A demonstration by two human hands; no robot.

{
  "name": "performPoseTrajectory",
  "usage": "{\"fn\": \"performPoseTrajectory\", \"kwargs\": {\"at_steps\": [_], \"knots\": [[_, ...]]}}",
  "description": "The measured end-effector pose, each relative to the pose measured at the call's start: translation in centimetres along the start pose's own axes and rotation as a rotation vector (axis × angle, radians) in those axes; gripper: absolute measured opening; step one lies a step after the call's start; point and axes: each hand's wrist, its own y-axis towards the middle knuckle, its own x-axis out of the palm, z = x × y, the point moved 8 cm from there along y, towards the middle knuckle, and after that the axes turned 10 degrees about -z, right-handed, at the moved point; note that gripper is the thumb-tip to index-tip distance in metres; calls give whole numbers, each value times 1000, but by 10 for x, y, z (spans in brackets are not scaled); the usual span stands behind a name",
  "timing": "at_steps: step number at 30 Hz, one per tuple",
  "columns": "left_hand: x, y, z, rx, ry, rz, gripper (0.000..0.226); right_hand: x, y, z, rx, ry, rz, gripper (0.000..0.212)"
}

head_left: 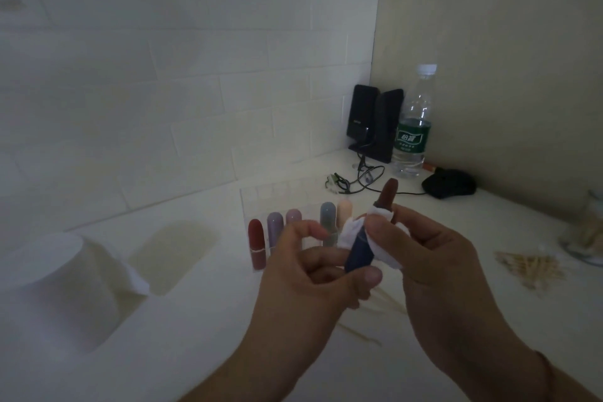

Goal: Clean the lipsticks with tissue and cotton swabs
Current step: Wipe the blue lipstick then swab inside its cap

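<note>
The left hand gripped the dark blue base of an uncapped lipstick, thumb and curled fingers closed round it, holding it tilted up and to the right above the desk. The right hand pinched a piece of white tissue against the tube just below the brownish-red bullet, thumb pressed on the folded tissue, the rest of the tissue trailing down behind the fingers.

Behind the hands stood a clear plastic organiser, its front row of slots holding capped lipsticks upright: a red one at the left, then two mauve ones, a grey-blue one and a peach one. Its back slots looked unfilled, though the clear plastic was hard to read in the dim light. At the far right edge a clear container held what appeared to be cotton swabs, and a loose heap of pale-stemmed cotton swabs lay on the desk just beside it. A few more thin sticks lay under the hands.

A soft white roll of tissue rested on its side at the left, a loose end hanging off. In the back corner stood a clear water bottle with a green label, touching or just beside two black speakers; a black mouse lay near them.
</note>
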Motion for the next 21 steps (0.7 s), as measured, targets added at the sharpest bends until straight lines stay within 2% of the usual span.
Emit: {"fn": "performPoseTrajectory", "kwargs": {"at_steps": [6, 10, 11, 16, 21], "knots": [[0, 0, 3, 76, -66, 15, 48, 2, 0, 3, 19, 67, -36, 19], [10, 2, -1, 36, -250, -152, 16, 8, 0, -1, 8, 84, -120, 25], [14, 2, -4, 2, -307, -200, 14, 7, 0, -1, -2, 55, -126, 26], [26, -1, -10, -142, -543, -394, 28, 4, 1, 2, 8, 7, -132, 31], [21, 0, -9, -137, -406, -354, 32, 3, 0, 2, 24, -26, -152, 33]]}}
